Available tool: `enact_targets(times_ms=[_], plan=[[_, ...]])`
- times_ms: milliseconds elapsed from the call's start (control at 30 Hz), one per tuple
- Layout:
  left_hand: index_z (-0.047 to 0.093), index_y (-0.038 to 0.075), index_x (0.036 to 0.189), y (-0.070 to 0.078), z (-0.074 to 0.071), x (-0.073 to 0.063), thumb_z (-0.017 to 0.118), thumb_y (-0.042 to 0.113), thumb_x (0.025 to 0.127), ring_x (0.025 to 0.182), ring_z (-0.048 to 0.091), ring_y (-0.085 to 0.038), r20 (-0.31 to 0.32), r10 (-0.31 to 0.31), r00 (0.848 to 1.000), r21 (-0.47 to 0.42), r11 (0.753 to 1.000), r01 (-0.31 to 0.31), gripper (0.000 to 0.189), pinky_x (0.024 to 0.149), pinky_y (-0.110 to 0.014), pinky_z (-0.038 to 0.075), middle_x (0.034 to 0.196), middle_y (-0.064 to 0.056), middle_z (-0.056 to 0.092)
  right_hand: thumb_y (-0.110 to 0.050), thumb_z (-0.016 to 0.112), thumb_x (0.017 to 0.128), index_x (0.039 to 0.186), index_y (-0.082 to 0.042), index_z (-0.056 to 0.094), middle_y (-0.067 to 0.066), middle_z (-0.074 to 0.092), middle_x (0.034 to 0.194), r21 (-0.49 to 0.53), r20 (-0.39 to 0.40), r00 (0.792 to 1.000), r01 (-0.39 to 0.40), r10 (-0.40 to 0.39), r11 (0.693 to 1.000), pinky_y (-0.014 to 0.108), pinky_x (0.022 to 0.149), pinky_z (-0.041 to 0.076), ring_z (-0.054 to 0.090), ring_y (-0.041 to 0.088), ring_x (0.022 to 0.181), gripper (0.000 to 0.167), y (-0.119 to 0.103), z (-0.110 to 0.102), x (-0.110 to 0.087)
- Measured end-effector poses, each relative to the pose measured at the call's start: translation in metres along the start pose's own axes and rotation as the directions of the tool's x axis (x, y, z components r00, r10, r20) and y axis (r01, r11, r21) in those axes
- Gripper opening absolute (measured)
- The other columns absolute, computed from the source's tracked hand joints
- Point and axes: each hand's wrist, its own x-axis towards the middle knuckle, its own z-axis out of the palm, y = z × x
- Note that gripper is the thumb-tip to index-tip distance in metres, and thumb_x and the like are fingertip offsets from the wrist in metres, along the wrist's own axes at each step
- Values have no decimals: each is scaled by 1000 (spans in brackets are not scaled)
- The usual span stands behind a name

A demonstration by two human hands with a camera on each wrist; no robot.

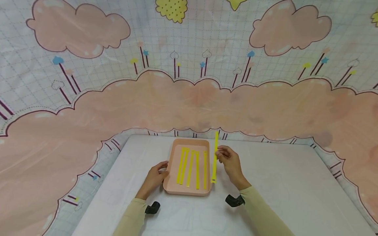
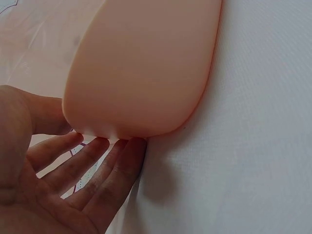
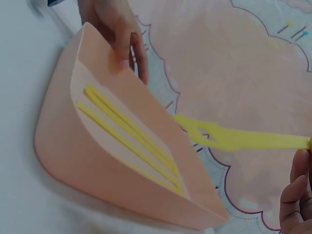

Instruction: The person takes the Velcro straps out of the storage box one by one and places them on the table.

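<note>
Pinches a yellow strip [image 1: 214, 165] in the right hand [image 1: 231, 165] just off three o'clock of the tray [image 1: 189, 193], held at nine o'clock by the left hand [image 1: 153, 180], apparently mid-transfer in or out, probably needing a steady carry and release.

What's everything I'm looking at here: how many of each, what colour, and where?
Wide, flat-topped table: one, white, lower centre
Printed cloud-pattern sheet: one, pink and white, behind and beside the table
Shallow round-cornered rectangular tray: one, pink, on the table
Slim flat strips: five, yellow, inside the tray
Held slim slotted strip: one, yellow, right of the tray
Long fabric sleeves: two, pale yellow-green, lower edge
Small angular gadgets: two, black, at the sleeve ends
Left hand: one, bare, holding the tray's left edge
Right hand: one, bare, pinching the held strip
</note>
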Motion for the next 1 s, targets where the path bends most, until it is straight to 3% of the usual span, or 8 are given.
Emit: enact_targets(times_ms=[500, 800, 1000], plan=[[53, 10, 141, 2, -1, -2, 62, 9, 93, 106, 65, -26, 2, 26, 1000, -17, 1000, -26, 49, 76, -32, 57, 134, -17, 61, -10, 63, 95, 122, -1, 60, -3, 65, 88, -85, 4, 984, -175, 176, 981, 24, 70, 51, 59, 11, 78, 28, 19, -23, -3], [53, 10, 141, 2, -1, -2, 62, 10, 93, 107, 65, -27, 0, 9, 1000, -25, 1000, -9, 49, 77, -32, 57, 134, -17, 60, -14, 62, 97, 123, -1, 60, 3, 68, 98, -86, 13, 948, -317, 319, 945, 22, 70, 51, 60, 13, 85, 29, 33, -28, 2], [53, 10, 141, 1, -2, -1, 62, 9, 93, 109, 65, -29, -3, 17, 1000, -13, 1000, -17, 49, 77, -33, 58, 134, -18, 60, -14, 61, 97, 122, 0, 60, 6, 68, 101, -98, 19, 934, -354, 357, 930, 23, 69, 50, 60, 14, 86, 28, 38, -29, 5]])
